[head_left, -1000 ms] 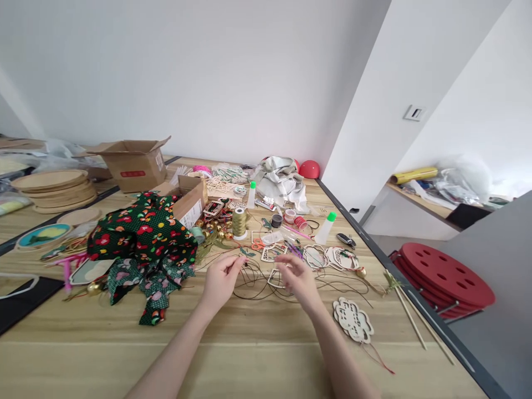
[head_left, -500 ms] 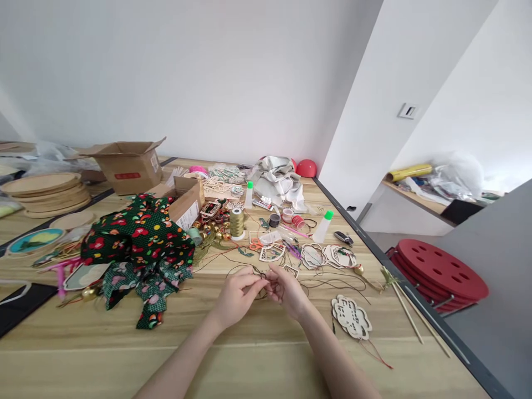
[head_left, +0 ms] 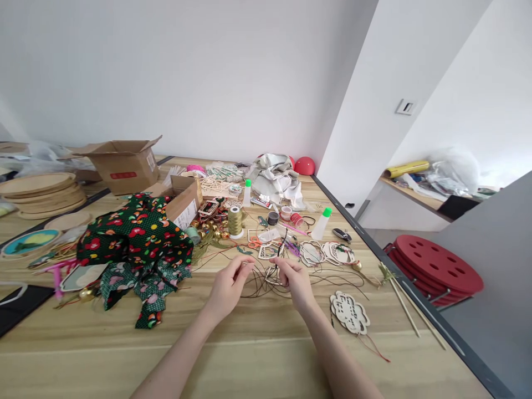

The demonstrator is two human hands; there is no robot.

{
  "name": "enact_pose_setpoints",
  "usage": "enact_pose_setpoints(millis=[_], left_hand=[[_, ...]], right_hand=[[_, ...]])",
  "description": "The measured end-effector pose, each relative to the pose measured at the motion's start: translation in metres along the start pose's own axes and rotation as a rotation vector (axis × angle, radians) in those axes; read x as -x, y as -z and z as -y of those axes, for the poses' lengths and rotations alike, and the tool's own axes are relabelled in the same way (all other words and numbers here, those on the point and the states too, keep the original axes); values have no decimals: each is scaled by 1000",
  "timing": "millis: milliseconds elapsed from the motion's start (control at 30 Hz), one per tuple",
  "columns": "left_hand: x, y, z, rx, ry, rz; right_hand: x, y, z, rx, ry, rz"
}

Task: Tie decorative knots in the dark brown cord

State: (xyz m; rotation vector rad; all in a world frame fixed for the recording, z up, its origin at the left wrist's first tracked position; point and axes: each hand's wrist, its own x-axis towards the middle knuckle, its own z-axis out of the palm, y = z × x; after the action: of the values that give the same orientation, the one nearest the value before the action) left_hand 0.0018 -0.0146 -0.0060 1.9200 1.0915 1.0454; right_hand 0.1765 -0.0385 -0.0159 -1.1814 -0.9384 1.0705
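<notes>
Both my hands hover over a tangle of thin dark cord (head_left: 261,280) on the wooden table (head_left: 249,354). My left hand (head_left: 228,285) pinches a strand of the cord between thumb and fingers. My right hand (head_left: 294,278) is closed in a pinch on another part of the cord, one strand rising from it. A small wooden frame ornament (head_left: 272,274) lies under the cord between the hands. Flat wooden cut-out ornaments (head_left: 316,253) lie just beyond my right hand, and a cloud-shaped one (head_left: 349,313) lies to its right.
Green flowered fabric (head_left: 137,238) is heaped on the left beside an open cardboard box (head_left: 183,202). A gold thread spool (head_left: 235,220), glue bottles (head_left: 322,224), orange scissors (head_left: 255,243) and beads crowd the middle. Wooden sticks (head_left: 409,313) lie near the right edge. Red stools (head_left: 436,269) stand off the table.
My hands came together on the cord half a second ago and have now drawn apart a little, each still pinching a strand.
</notes>
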Motion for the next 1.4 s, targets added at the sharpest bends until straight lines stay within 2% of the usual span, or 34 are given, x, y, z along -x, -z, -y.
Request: enact_pose_setpoints(millis=[133,233,300,367,467,600,800,900,967,1000,1067,1167,1233,1400], left_hand=[[-5,9,12,-59,72,-130],[-9,12,20,-230,5,-139],[-8,10,21,-297,-110,-90],[-6,7,17,-271,-209,11],[0,1,6,-145,-254,185],[4,-4,-6,-56,-190,290],[2,-9,-5,-17,-93,259],[-1,-11,-2,61,-24,173],[-2,-11,-1,135,67,104],[-3,-11,-1,179,116,74],[-4,-11,-1,266,208,26],[-5,-11,-2,363,293,-15],[-5,-12,-1,412,306,-15],[-5,-14,0,481,304,23]], right_hand=[[-1,2,-1,56,24,-22],[0,0,-1,74,20,8],[2,-3,0,89,8,33],[4,-5,2,105,-10,55],[6,-7,4,117,-22,82],[6,-7,6,139,-6,95],[4,-9,0,183,27,134],[2,-6,-4,197,92,-18],[1,-3,-4,239,186,-147],[1,-2,-3,265,220,-171],[2,0,-3,305,223,-112],[7,-6,-5,344,147,117],[10,-12,-9,350,125,220],[16,-21,-11,304,81,368]])
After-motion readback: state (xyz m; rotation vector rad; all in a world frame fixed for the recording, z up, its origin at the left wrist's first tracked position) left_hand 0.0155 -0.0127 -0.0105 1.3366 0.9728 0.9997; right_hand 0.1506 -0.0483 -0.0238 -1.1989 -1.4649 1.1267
